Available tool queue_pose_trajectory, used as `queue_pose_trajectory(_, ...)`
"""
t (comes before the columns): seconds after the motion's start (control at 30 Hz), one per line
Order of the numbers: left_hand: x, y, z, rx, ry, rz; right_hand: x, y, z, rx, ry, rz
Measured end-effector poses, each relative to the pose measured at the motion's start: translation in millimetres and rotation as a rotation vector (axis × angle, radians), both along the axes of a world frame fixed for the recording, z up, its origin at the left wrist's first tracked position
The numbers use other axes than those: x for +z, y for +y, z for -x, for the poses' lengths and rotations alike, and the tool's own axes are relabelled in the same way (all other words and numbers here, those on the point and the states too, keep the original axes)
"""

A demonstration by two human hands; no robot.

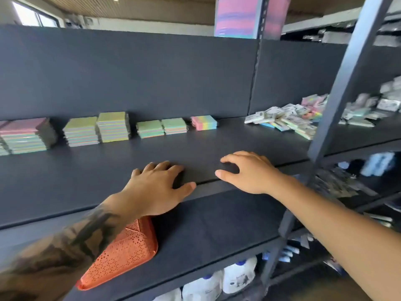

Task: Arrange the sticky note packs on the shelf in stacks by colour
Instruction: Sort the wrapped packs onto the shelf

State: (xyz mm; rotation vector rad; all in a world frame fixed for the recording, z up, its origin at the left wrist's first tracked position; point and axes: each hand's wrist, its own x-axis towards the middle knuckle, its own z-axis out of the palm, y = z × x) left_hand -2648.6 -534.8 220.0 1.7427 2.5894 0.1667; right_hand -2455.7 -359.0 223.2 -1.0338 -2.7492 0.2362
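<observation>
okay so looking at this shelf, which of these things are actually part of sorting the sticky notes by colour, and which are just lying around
Part of the job:
- stacked sticky note packs along the back of the shelf
- loose pile of packs at the right
- left hand and right hand, both empty, at the shelf's front edge

Just lying about:
- orange perforated basket on the shelf below
- white jugs lower down
- pink-and-blue box on top

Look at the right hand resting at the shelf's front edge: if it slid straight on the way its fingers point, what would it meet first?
Probably bare shelf first. The right hand points back and leftward, so the small pink-topped stack looks the likeliest first contact, though depth is unclear.
</observation>
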Motion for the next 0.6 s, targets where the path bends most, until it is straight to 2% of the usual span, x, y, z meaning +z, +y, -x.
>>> queue_pose_trajectory(0.13,-3,45,-44,0.087,-0.067,-0.031,-9,35,-61,-0.039,0.016,-0.006)
queue_pose_trajectory(0.27,-6,72,-73,0.105,0.011,-0.038,-18,53,-85,0.012,0.055,-0.044)
queue_pose_trajectory(0.37,-3,94,-86,0.04,0.014,-0.036,-18,63,-83,0.028,0.091,-0.067)
queue_pose_trajectory(0.53,12,149,-84,-0.099,-0.098,-0.072,-5,98,-69,0.014,0.21,0.098)
queue_pose_trajectory(0.6,16,179,-75,-0.132,-0.111,-0.101,-1,117,-63,-0.028,0.218,0.1)
